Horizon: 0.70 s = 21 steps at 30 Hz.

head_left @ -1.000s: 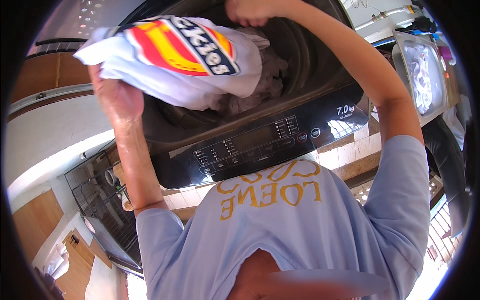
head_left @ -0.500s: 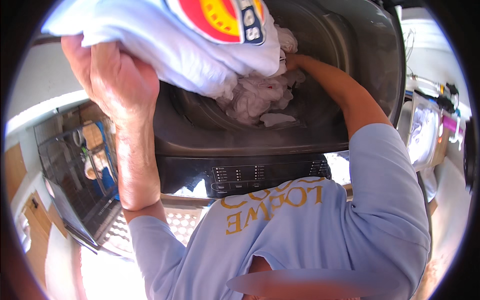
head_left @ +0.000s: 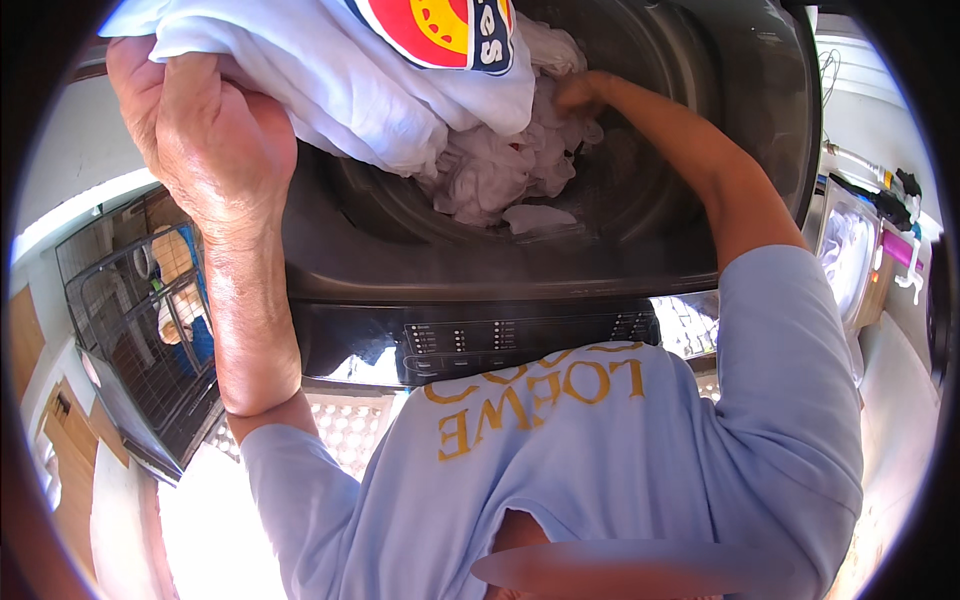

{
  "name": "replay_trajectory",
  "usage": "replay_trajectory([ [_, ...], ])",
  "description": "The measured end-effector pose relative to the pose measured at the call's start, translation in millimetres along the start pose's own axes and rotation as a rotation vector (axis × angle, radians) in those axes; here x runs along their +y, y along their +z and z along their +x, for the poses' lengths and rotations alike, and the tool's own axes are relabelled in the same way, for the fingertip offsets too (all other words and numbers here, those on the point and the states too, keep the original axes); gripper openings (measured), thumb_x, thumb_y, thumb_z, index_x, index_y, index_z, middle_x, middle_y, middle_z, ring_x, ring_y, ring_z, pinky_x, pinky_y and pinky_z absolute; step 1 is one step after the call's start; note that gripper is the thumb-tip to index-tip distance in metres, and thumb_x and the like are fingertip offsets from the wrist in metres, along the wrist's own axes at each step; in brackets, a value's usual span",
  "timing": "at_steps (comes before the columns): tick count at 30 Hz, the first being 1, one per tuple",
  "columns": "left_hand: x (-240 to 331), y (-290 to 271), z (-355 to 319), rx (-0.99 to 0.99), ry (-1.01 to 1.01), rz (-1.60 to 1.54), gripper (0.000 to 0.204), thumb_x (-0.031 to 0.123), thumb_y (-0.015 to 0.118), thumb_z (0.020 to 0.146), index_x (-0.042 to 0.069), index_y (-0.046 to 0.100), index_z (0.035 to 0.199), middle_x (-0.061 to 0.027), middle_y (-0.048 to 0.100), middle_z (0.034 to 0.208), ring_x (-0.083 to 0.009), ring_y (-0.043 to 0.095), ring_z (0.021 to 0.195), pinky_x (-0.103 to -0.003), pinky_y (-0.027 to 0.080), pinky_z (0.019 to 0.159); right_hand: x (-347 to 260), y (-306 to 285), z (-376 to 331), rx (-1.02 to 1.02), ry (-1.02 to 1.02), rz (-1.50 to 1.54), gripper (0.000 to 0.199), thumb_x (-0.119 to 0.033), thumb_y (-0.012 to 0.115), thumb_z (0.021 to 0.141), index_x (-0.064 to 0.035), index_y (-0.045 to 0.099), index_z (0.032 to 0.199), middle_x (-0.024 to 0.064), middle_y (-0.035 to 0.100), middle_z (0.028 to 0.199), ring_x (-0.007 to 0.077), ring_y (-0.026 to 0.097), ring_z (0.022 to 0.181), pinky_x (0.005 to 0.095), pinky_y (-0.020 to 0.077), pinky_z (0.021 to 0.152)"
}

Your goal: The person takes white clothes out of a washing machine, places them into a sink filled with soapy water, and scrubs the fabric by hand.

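At ten o'clock, left hand (head_left: 215, 140) clenches a white shirt (head_left: 390, 110), draped at eleven over the washer tub (head_left: 650, 225); right hand (head_left: 580, 95), at one, touches rumpled clothes (head_left: 485, 180), grip untellable; shirt could snag if tangled with them.

right hand (head_left: 582, 94) lowered, now at crumpled laundry (head_left: 488, 176)

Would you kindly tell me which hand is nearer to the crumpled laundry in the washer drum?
Right: the right hand is at the right edge of the crumpled laundry; the left hand is off to its left, holding the printed white cloth.
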State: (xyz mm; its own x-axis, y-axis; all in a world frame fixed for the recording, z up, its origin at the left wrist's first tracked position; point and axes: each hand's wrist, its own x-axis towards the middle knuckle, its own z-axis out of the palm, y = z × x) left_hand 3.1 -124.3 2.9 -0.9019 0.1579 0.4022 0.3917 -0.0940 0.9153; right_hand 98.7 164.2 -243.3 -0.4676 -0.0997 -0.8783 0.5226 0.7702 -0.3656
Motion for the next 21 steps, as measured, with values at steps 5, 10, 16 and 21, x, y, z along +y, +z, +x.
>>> replay_trajectory([
  [5, -0.4, -1.9, -1.2, 0.004, -0.030, -0.112, 0.026, 0.019, 0.039, 0.094, 0.007, 0.050, 0.114, -0.0088, 0.061, 0.104, -0.0223, 0.057, 0.103, -0.036, 0.044, 0.095, 19.8, 13.4, 32.0, 0.113, 0.052, -0.174, 0.051, -0.031, 0.066, 0.074, -0.0060, 0.056, 0.118, 0.0120, 0.062, 0.101, 0.0275, 0.060, 0.090, 0.0380, 0.0442, 0.088],
  [10, -6.1, -12.2, -3.1, -0.089, 0.001, -0.109, 0.025, 0.016, 0.039, 0.094, 0.006, 0.049, 0.115, -0.0081, 0.061, 0.103, -0.0207, 0.058, 0.102, -0.036, 0.045, 0.092, 19.0, 53.3, 68.4, 0.405, 0.039, -0.219, 0.054, -0.032, 0.065, 0.075, -0.0050, 0.054, 0.120, 0.0122, 0.062, 0.100, 0.0271, 0.060, 0.087, 0.0370, 0.0460, 0.083],
  [16, 2.8, 6.3, -14.6, -0.294, 0.113, -0.374, 0.039, 0.019, 0.037, 0.097, 0.005, 0.034, 0.133, -0.0123, 0.054, 0.118, -0.0208, 0.056, 0.108, -0.034, 0.048, 0.092, 1.6, 33.5, 56.8, 0.460, -0.028, -0.220, 0.057, -0.032, 0.063, 0.075, -0.0038, 0.051, 0.122, 0.0125, 0.062, 0.099, 0.0265, 0.060, 0.083, 0.0359, 0.0481, 0.077],
  [21, -8.0, 9.6, -4.2, -0.418, 0.138, -0.551, 0.033, 0.012, 0.035, 0.095, 0.005, 0.038, 0.127, -0.0117, 0.055, 0.116, -0.0196, 0.057, 0.104, -0.033, 0.050, 0.089, -35.9, 4.6, -2.4, 0.418, -0.072, -0.164, 0.059, -0.033, 0.062, 0.076, -0.0028, 0.049, 0.124, 0.0128, 0.061, 0.098, 0.0260, 0.060, 0.079, 0.0349, 0.0499, 0.072],
])
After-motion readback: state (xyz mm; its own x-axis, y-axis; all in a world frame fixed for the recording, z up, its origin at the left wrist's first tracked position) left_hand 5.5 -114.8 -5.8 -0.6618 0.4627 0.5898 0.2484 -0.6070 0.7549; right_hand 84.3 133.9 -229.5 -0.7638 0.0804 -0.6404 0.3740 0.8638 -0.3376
